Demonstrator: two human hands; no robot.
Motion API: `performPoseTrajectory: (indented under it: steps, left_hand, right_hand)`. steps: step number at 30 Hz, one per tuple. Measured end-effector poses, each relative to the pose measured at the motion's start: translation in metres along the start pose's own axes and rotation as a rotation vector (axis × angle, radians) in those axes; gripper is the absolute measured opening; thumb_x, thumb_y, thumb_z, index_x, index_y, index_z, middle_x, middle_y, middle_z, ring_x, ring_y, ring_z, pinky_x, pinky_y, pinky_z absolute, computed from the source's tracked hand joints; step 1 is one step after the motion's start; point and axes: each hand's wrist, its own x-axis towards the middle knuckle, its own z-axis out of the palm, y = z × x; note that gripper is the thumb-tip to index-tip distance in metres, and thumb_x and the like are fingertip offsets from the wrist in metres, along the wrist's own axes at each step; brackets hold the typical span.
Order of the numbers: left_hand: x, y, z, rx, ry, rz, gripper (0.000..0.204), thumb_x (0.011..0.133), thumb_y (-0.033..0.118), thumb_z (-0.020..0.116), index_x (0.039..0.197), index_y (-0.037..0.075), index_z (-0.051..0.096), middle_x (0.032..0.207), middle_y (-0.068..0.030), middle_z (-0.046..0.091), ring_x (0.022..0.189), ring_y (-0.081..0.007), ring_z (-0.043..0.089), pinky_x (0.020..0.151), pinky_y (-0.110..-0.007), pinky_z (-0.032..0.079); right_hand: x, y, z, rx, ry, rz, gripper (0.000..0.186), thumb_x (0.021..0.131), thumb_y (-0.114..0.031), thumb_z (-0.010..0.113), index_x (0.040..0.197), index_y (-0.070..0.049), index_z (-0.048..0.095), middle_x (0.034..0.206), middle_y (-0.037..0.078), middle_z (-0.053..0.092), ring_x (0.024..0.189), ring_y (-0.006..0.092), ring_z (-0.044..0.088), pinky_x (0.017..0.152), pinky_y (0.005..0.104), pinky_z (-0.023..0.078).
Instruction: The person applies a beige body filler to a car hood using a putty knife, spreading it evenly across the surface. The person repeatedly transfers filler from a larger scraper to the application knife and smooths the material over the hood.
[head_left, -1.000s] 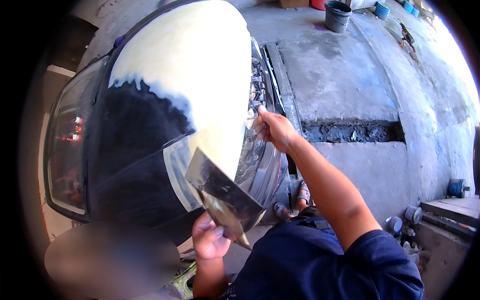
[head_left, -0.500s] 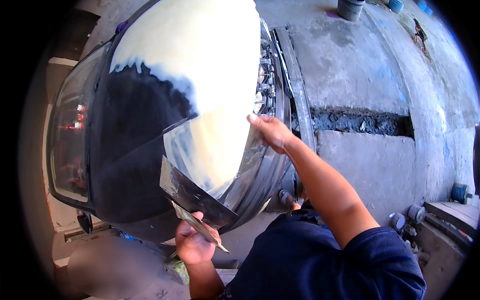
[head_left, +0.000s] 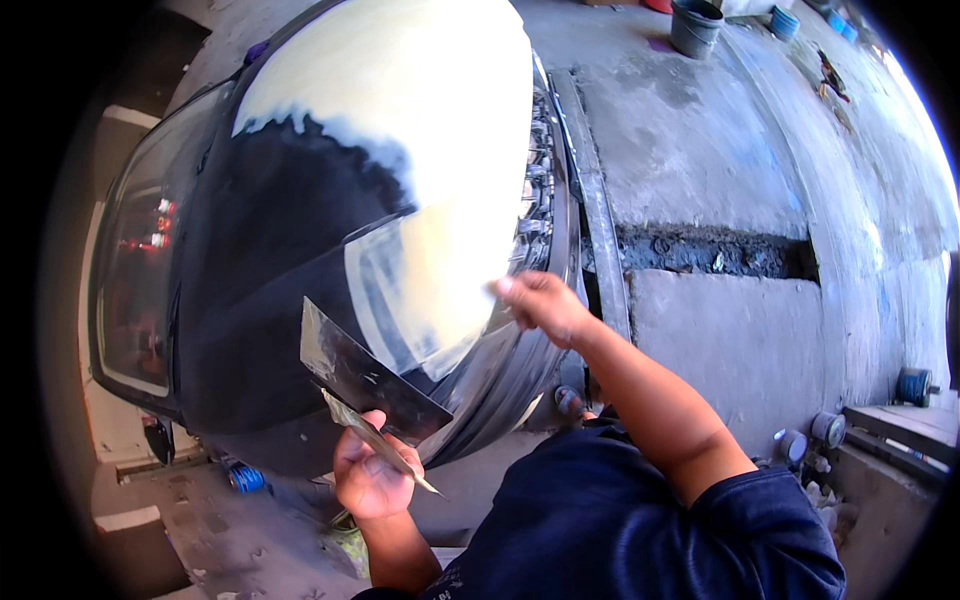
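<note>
My left hand (head_left: 375, 470) grips a thin putty-smeared blade (head_left: 370, 432) together with a dark rectangular plate (head_left: 380, 375) over the car hood's near part. The dark hood (head_left: 290, 210) has a broad cream coating (head_left: 410, 90) and a paler patch with grey streaks (head_left: 390, 290). My right hand (head_left: 538, 305) is closed, thumb forward, at the coated hood's right edge; whatever its fingertips hold, if anything, is too hidden to make out. Exposed engine-bay or light parts (head_left: 535, 180) line that edge.
Windscreen (head_left: 140, 260) at left. Concrete floor (head_left: 725, 350) with a debris-filled trench (head_left: 710, 250) and metal channel (head_left: 605, 220) at right. Grey bucket (head_left: 695, 30) at back, chicken (head_left: 830, 75) near it. Cans (head_left: 828, 428) by a ledge (head_left: 895, 430); blue can (head_left: 243, 478) below the car.
My left hand has moved left with the blade and plate, uncovering more of the pale patch. My right hand has come down along the hood's edge, toward me.
</note>
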Motion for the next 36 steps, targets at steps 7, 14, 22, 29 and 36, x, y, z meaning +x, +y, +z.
performPoseTrajectory:
  steps: [7, 14, 22, 29, 36]
  left_hand:
    - [-0.029, 0.005, -0.016, -0.055, -0.003, 0.035, 0.059, 0.084, -0.006, 0.048, 0.141, -0.012, 0.037, 0.137, -0.0276, 0.053, 0.086, -0.0407, 0.07, 0.073, -0.049, 0.059]
    - [-0.041, -0.007, -0.018, -0.172, -0.032, -0.063, 0.054, 0.087, -0.004, 0.048, 0.14, -0.013, 0.039, 0.127, -0.0273, 0.06, 0.085, -0.0399, 0.07, 0.069, -0.045, 0.057]
    - [-0.022, -0.015, 0.008, -0.165, -0.11, -0.31, 0.053, 0.084, -0.002, 0.052, 0.137, -0.009, 0.046, 0.128, -0.0204, 0.062, 0.108, -0.0324, 0.066, 0.096, -0.044, 0.052]
    - [0.007, -0.019, 0.041, -0.062, -0.148, -0.235, 0.049, 0.086, -0.003, 0.051, 0.135, -0.004, 0.049, 0.129, -0.0163, 0.061, 0.12, -0.0263, 0.059, 0.106, -0.04, 0.044]
    - [0.036, -0.046, 0.078, 0.043, -0.005, 0.196, 0.047, 0.095, -0.001, 0.047, 0.142, 0.001, 0.04, 0.137, -0.0146, 0.053, 0.128, -0.0255, 0.051, 0.111, -0.046, 0.038]
  right_hand:
    - [-0.034, 0.025, 0.04, -0.258, -0.051, 0.072, 0.057, 0.086, -0.062, 0.067, 0.078, -0.007, 0.057, 0.062, 0.001, 0.054, 0.055, 0.0106, 0.051, 0.051, 0.0273, 0.042]
    - [-0.075, 0.011, 0.053, -0.294, -0.095, 0.002, 0.038, 0.101, -0.037, 0.057, 0.086, -0.002, 0.058, 0.071, 0.002, 0.056, 0.064, 0.0107, 0.053, 0.06, 0.0284, 0.045]
    - [-0.12, -0.057, 0.083, 0.285, -0.394, -0.209, 0.026, 0.095, -0.016, 0.066, 0.115, -0.001, 0.061, 0.097, 0.004, 0.066, 0.085, 0.0109, 0.06, 0.078, 0.0258, 0.049]
    - [-0.127, -0.091, 0.053, 0.063, -0.093, -0.467, 0.023, 0.092, -0.001, 0.059, 0.115, 0.001, 0.057, 0.104, 0.006, 0.067, 0.092, 0.0123, 0.063, 0.083, 0.0286, 0.051]
    - [-0.178, -0.105, 0.0, 0.019, -0.007, -0.582, 0.037, 0.091, -0.004, 0.06, 0.126, 0.001, 0.049, 0.115, 0.012, 0.064, 0.103, 0.0177, 0.062, 0.092, 0.0332, 0.049]
